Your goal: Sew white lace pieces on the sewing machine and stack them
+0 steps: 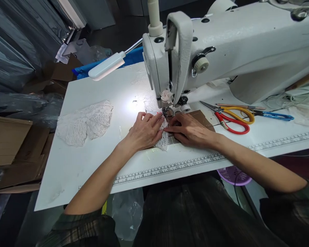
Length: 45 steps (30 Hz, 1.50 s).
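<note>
My left hand [146,131] lies on a strip of white lace [161,142], fingers stretched toward the presser foot [168,112] of a white sewing machine [167,61]. From the right, my right hand [192,129] meets the same lace with its fingers bent together at the edge. The fingers hide part of the lace and the exact grip. More lace [150,103] extends behind the needle area. Under the hands shows a metal plate [173,139], with a brown piece [202,120] beside it.
A white lace piece [84,123] lies at the left of the table [74,171]. Red-and-yellow-handled scissors [233,118] and a blue-handled tool [275,116] lie at right. A lamp [106,66] hangs behind. A printed ruler [170,169] runs along the front edge. Cardboard boxes [10,140] stand left.
</note>
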Motion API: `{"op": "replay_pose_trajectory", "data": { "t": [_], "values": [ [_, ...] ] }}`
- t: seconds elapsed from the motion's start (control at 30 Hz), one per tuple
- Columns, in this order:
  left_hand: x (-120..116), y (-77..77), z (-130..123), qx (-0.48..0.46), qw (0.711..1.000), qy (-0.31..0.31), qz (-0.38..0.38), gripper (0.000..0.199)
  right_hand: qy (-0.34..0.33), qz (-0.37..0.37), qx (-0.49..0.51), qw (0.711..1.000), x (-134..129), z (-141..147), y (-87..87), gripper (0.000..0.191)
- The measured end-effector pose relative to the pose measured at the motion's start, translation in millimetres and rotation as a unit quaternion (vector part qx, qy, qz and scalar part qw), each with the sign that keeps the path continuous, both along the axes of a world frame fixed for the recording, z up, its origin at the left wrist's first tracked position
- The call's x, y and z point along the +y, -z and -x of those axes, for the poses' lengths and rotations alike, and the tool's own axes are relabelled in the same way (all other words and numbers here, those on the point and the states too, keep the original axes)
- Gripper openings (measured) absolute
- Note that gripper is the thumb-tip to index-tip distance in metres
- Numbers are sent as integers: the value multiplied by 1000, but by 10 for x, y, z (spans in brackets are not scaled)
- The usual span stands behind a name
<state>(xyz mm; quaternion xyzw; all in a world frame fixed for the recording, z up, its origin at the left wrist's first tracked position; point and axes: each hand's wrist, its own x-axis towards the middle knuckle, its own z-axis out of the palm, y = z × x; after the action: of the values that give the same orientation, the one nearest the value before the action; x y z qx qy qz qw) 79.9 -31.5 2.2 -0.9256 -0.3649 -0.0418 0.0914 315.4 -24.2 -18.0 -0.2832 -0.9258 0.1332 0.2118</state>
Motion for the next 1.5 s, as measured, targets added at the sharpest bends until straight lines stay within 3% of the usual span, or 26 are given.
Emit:
{"op": "replay_pose_trajectory", "data": {
  "t": [0.93, 1.5],
  "values": [
    [-29, 138, -36, -98, 994, -45, 27, 42, 4, 1, 80, 997, 40, 4, 150, 33],
    [-4, 153, -29, -109, 993, -54, 6, 37, 6, 7, 42, 999, 21, -5, 89, 38]
  ]
}}
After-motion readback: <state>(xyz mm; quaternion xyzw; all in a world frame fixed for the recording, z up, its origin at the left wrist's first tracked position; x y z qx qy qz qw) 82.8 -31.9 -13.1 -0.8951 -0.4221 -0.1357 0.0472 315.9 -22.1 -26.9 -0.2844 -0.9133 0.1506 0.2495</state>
